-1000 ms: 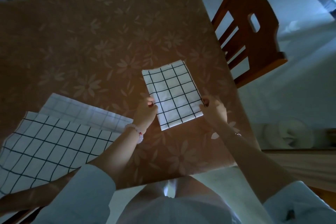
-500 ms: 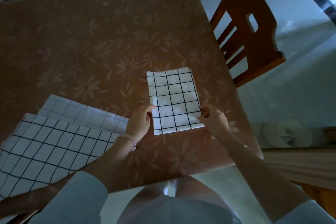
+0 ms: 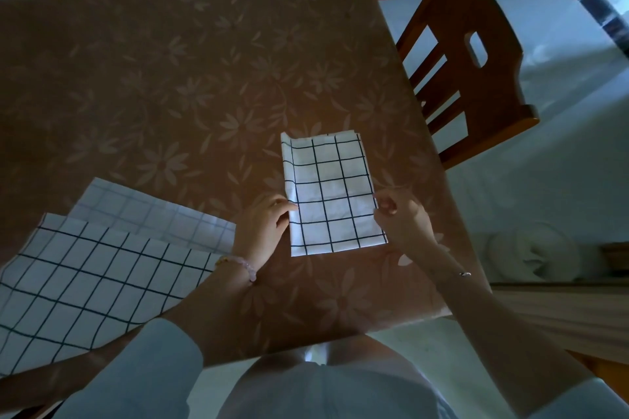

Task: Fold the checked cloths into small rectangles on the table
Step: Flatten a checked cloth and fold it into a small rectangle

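White folded cloth [image 3: 332, 194] pinched between both hands [image 3: 263, 228] [image 3: 403, 219]; two spread cloths [image 3: 98, 286] [image 3: 149, 211] lie left.

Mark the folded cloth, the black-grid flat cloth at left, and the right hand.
folded cloth [image 3: 332, 194]: head view, centre of top layer.
flat cloth [image 3: 85, 286]: head view, middle of top sheet.
right hand [image 3: 405, 221]: head view, back of hand.

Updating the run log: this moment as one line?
folded cloth: flat on table | left hand: pinches its left edge | right hand: pinches its right edge | unfolded cloths: at left
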`<state>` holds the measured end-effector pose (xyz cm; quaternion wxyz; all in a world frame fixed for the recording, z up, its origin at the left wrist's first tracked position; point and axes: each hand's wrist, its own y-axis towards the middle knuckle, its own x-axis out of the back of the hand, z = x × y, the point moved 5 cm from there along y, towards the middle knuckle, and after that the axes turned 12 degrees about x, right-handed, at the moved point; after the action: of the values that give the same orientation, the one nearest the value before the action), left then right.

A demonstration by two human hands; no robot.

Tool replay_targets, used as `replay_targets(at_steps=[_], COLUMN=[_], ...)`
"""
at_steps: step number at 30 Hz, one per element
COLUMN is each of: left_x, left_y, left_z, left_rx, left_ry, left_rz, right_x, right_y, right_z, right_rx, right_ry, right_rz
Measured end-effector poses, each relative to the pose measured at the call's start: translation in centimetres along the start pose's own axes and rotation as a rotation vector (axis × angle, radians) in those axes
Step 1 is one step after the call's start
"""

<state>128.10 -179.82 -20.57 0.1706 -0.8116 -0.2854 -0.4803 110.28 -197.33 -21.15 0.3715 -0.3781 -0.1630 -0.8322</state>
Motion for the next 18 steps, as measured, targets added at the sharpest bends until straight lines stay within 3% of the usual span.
replay_targets(at_steps=[3, 7, 10, 12, 18], left_x=[0.5, 0.2, 0.5, 0.7, 1.0], left_y=[0.3, 0.8, 0.9, 0.8, 0.7], left_z=[0.1, 0.8, 1.5, 2.1, 3.0], left_rx=[0.036, 0.117, 0.26, 0.319, 0.332], left_ry=[-0.09, -0.235, -0.408, -0.456, -0.481], left_rz=[-0.025, -0.025, -0.048, -0.069, -0.062], right_x=[-0.4, -0.7, -1.1, -1.5, -0.8], right_y=[0.6, 0.4, 0.3, 0.4, 1.6], right_z=[1.2, 2.1, 1.7, 1.0, 0.1], right_rx=[0.202, 0.312, 0.452, 0.431, 0.311], right_ry=[0.113, 0.163, 0.065, -0.021, 0.127], right_rz=[0.082, 0.238, 0.3, 0.34, 0.115])
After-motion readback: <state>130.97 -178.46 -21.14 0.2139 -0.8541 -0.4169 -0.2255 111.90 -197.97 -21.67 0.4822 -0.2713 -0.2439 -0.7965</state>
